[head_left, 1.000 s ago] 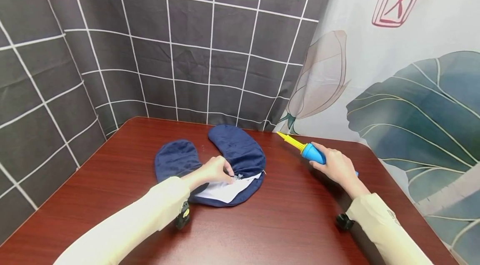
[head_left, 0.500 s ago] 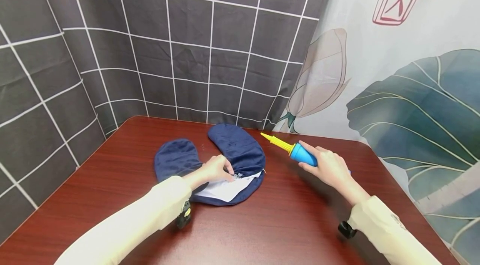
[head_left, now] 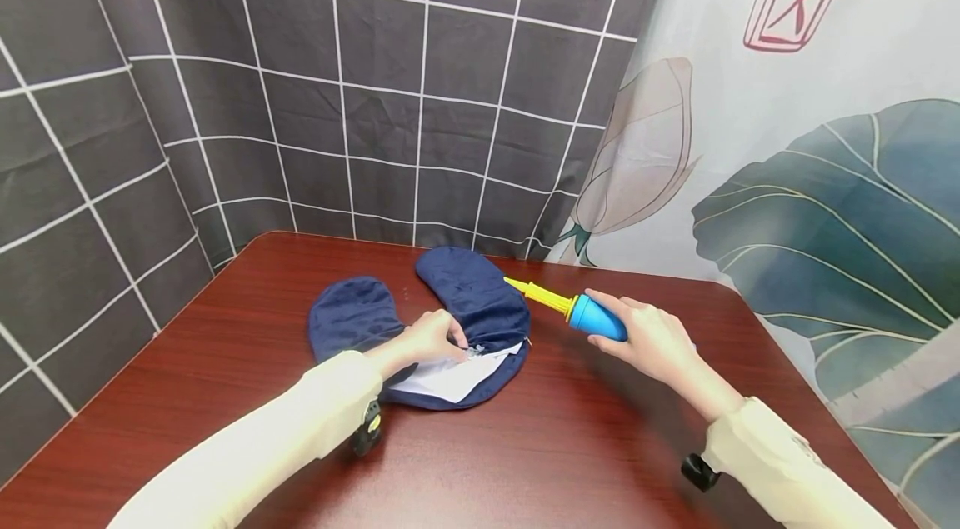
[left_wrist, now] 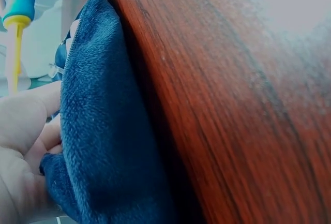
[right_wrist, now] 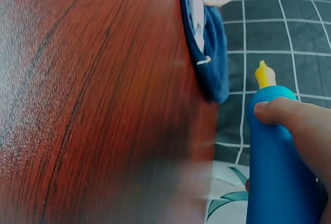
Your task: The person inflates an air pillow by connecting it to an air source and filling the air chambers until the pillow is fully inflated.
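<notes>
A navy U-shaped neck pillow (head_left: 480, 296) lies flat, its zipper partly open along the near curve. White inner material (head_left: 450, 381) shows through the opening. My left hand (head_left: 431, 337) reaches into it and pinches a small clear plastic valve (head_left: 476, 352), partly hidden by the fingers. My right hand (head_left: 651, 337) grips a blue hand air pump (head_left: 597, 318) around its barrel. The pump's yellow nozzle (head_left: 543, 296) points left, and its tip overlaps the pillow's right edge in the head view. In the right wrist view, the zipper pull (right_wrist: 205, 60) hangs at the opening's end.
The pillow rests on a reddish-brown wooden table (head_left: 570, 446). A dark grey cloth with white grid lines (head_left: 375, 121) hangs behind and to the left. At the right hangs a white cloth with a lotus print (head_left: 840, 237). Each wrist carries a small black camera (head_left: 367, 429).
My right hand has brought the pump leftward, its nozzle tip going from right of the pillow to the pillow's right edge. My left hand has stayed in place at the valve.
</notes>
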Demonstrator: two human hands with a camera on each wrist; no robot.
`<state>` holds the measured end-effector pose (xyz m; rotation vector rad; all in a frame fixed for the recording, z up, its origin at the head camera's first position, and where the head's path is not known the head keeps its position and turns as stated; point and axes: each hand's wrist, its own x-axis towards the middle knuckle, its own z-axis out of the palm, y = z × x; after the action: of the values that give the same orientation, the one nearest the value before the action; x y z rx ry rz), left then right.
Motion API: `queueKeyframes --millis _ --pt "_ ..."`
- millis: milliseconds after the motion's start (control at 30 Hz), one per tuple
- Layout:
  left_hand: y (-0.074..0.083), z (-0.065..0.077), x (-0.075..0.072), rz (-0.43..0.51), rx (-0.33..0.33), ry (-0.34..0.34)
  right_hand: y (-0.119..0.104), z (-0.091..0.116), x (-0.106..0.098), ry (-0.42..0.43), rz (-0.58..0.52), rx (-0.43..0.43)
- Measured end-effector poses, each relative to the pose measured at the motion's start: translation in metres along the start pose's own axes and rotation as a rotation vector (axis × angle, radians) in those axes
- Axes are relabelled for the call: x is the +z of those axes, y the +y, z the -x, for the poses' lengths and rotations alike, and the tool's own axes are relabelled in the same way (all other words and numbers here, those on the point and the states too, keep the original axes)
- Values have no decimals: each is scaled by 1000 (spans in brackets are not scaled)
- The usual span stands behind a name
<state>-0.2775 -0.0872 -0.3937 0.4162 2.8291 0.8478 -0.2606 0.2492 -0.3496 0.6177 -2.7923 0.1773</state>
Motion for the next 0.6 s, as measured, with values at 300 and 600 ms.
queueKeyframes --millis 300,600 --pt "-2 3 -1 4 23 -3 -14 3 -10 -18 -15 -43" --pt "-1 4 1 19 7 5 -31 4 -15 -38 -14 -105"
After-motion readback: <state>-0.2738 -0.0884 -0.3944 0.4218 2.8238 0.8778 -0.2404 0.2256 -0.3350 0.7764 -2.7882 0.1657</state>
